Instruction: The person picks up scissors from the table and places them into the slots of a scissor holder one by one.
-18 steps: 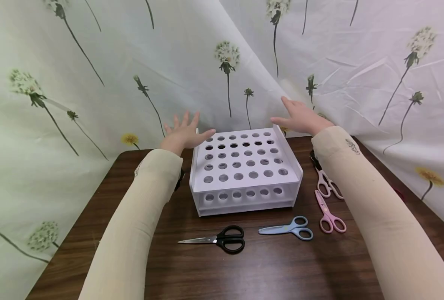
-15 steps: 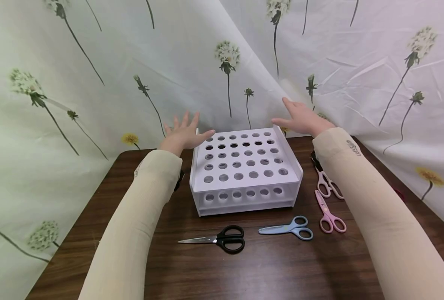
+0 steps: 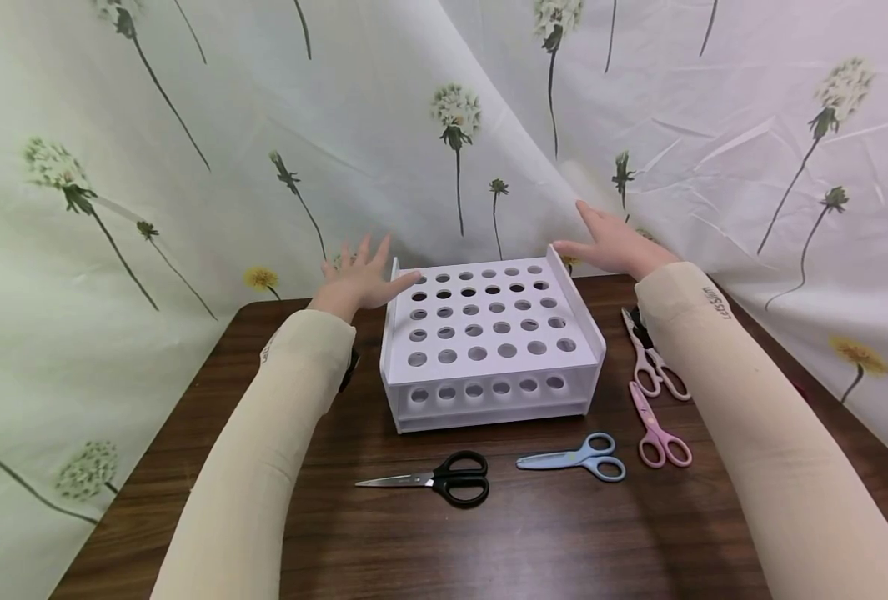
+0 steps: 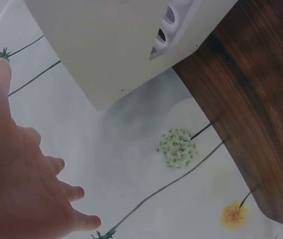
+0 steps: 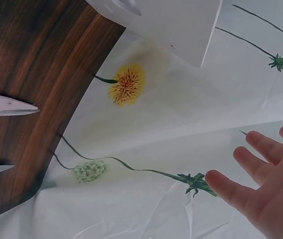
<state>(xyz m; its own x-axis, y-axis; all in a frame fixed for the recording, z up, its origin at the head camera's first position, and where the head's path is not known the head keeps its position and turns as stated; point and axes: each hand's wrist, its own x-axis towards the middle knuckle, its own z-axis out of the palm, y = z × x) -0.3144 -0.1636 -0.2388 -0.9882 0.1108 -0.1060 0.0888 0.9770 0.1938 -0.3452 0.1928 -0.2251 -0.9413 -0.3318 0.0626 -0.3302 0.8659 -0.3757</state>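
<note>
A white rack [image 3: 499, 367] with rows of round holes stands on the dark wooden table, its side panels rising at left and right. My left hand [image 3: 357, 282] is spread wide beside the rack's back left corner, the thumb overlapping that panel's top in the head view. Across from it, my right hand [image 3: 614, 242] hovers by the back right corner, fingers straight and thumb toward the panel. Both hands hold nothing. In the left wrist view, the splayed fingers of the left hand [image 4: 27, 174] are apart from the rack's side [image 4: 106, 50].
In front of the rack lie black-handled scissors [image 3: 444, 480] and blue scissors [image 3: 574, 456]. Pink scissors [image 3: 657, 429] and white-pink scissors [image 3: 648, 362] lie to its right, near the right sleeve [image 3: 751, 417]. A flower-print cloth [image 3: 413, 150] hangs behind the table [image 3: 519, 550].
My left hand has shifted left and slightly down, and the right hand has shifted right and slightly down, so both are farther apart. Rack and scissors have stayed put.
</note>
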